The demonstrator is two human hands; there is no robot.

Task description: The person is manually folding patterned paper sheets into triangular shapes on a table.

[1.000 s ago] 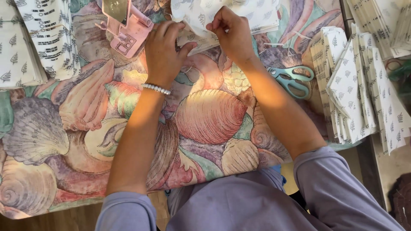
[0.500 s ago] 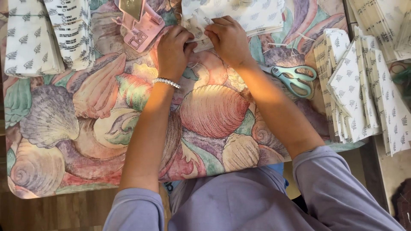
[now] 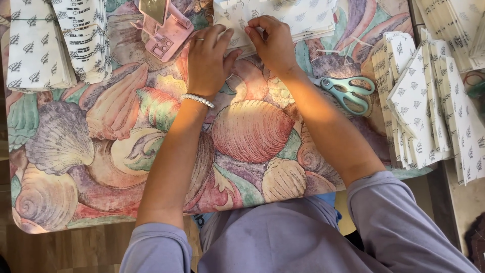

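Together, left hand [image 3: 207,60] and right hand [image 3: 273,43] pinch white patterned packets [image 3: 303,17].

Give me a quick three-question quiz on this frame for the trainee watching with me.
1. True or false: the teal scissors lie on the person's right, untouched by either hand.
2. What do the left hand and right hand both press on?
A. the pink tool
B. the patterned white paper piece
C. the stacks at far left
3. Fill in: the pink tool lies just to the ____ of the left hand.

Key
1. True.
2. B: both hands' fingers rest on the patterned white paper piece at the far edge of the shell-print cloth.
3. Left.
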